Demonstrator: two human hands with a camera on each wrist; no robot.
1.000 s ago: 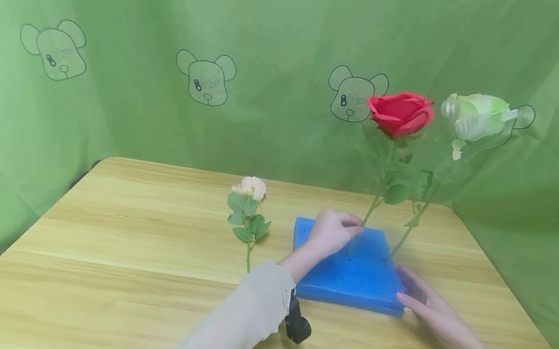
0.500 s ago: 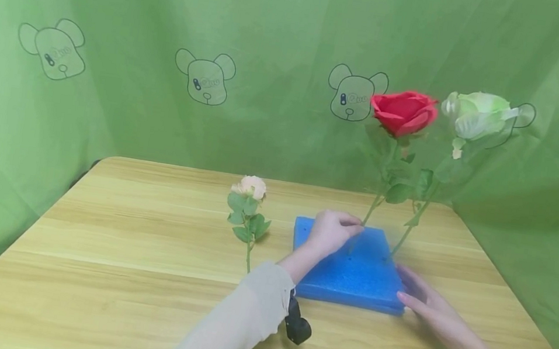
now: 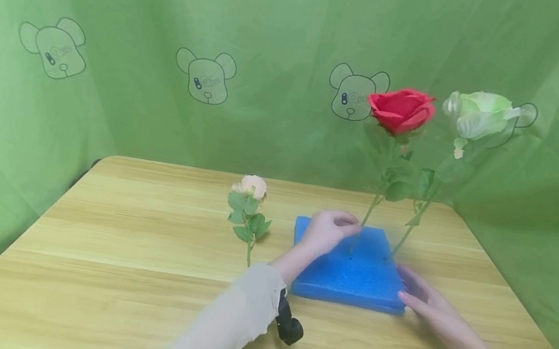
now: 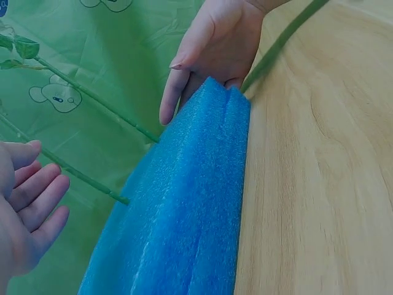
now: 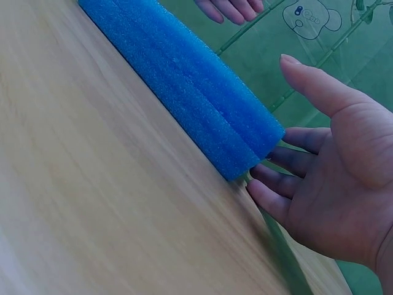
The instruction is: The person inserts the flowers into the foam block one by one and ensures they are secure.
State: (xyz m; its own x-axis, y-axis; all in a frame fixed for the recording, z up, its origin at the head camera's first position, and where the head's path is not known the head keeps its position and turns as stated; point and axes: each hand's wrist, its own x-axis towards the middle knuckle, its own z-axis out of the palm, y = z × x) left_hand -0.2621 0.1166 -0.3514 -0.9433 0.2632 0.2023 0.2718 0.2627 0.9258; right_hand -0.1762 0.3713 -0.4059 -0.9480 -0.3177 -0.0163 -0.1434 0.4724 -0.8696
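Note:
A red rose [image 3: 400, 111] and a white-green rose [image 3: 480, 115] stand with their stems stuck in a blue foam block [image 3: 350, 281] at the right of the table. My left hand [image 3: 327, 231] hovers over the block beside the red rose's stem. In the left wrist view its fingers [image 4: 42, 212] are loosely bent and spread from the thumb, with no stem pinched. At the block's right side, my right hand [image 3: 434, 307] has extended fingers against the edge; the right wrist view shows its thumb [image 5: 316, 83] lifted away from the foam.
A pale pink flower [image 3: 252, 187] with green leaves lies on the wooden table [image 3: 117, 236], left of the block; my left sleeve [image 3: 235, 310] hides its lower stem. A black wrist device [image 3: 289, 326] hangs under that sleeve. Green curtains [image 3: 280, 9] surround the table.
My left hand has let go of the red rose's stem and drawn slightly left. The red rose leans a little left compared with half a second ago. My right hand stays at the block.

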